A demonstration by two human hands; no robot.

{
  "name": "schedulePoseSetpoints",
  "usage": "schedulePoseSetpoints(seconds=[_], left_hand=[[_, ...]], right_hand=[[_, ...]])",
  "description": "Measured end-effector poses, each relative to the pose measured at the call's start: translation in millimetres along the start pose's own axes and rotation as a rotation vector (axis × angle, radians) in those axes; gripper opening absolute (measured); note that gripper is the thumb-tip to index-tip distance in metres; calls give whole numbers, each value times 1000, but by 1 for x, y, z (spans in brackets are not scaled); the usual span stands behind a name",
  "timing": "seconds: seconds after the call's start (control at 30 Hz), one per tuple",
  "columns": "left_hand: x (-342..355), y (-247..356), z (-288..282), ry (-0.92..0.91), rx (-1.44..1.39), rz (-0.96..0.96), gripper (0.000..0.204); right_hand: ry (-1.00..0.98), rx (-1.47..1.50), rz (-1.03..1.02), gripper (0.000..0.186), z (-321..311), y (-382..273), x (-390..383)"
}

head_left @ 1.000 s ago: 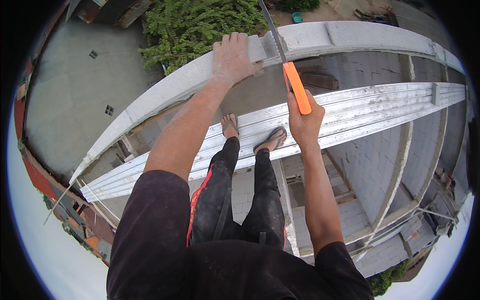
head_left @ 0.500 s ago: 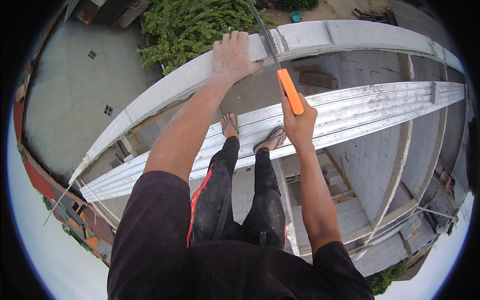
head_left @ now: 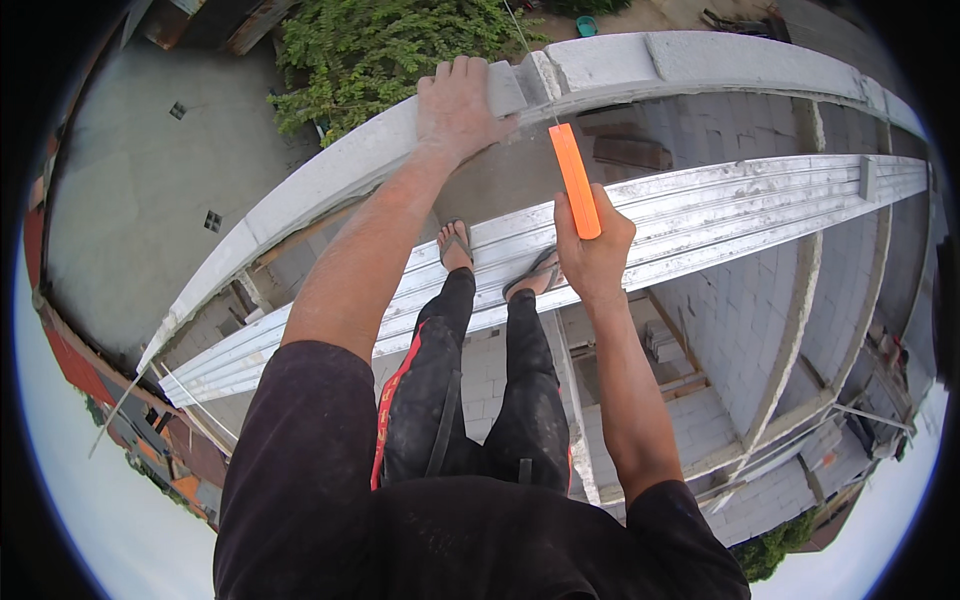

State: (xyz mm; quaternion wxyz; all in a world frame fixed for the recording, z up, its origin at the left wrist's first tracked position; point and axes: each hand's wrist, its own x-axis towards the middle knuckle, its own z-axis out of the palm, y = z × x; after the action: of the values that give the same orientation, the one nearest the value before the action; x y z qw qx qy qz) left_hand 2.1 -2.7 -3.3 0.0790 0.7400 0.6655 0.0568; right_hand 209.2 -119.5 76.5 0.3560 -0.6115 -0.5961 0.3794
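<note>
1. Right hand (head_left: 597, 245): fingers wrapped closed around the orange handle (head_left: 576, 185) of a saw (head_left: 568, 150), just right of the frame's centre.
2. Left hand (head_left: 455, 112): open, palm down on the pale wall (head_left: 740, 62), upper middle of the frame. Its fingers lie over the top toward the far edge, with the thumb stretched out to the right.
3. The saw's long axis runs up the frame, leaning a little left. The handle end is lowest; the thin blade (head_left: 523, 38), seen nearly edge-on, crosses the wall just right of the left hand and points toward the top edge. How deep it sits cannot be told.
4. Below the wall, both sandalled feet (head_left: 455, 245) stand on the metal plank (head_left: 720, 200).
5. Container: a teal basin (head_left: 586, 26), top of the frame, beyond the wall; too small to tell its contents.
</note>
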Motion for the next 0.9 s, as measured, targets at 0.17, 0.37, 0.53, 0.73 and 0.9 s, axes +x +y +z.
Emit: schedulePoseSetpoints(seconds=[0.17, 0.37, 0.53, 0.73, 0.9], left_hand=[[0, 0, -2, -43, -17, 9, 76], [2, 2, 0, -30, 8, -18, 79], [0, 2, 0, -34, 66, 16, 72], [0, 2, 1, 48, 24, 36, 72], [-1, 0, 2, 39, 30, 36, 72]], right_hand=[[61, 27, -174, 13, -6, -24, -7], [-35, -133, 9, 13, 15, 14, 2], [27, 40, -159, 8, 1, -32, -6], [-30, -187, 22, 12, 25, 28, 6], [5, -20, -7, 10, 23, -11, -11]])
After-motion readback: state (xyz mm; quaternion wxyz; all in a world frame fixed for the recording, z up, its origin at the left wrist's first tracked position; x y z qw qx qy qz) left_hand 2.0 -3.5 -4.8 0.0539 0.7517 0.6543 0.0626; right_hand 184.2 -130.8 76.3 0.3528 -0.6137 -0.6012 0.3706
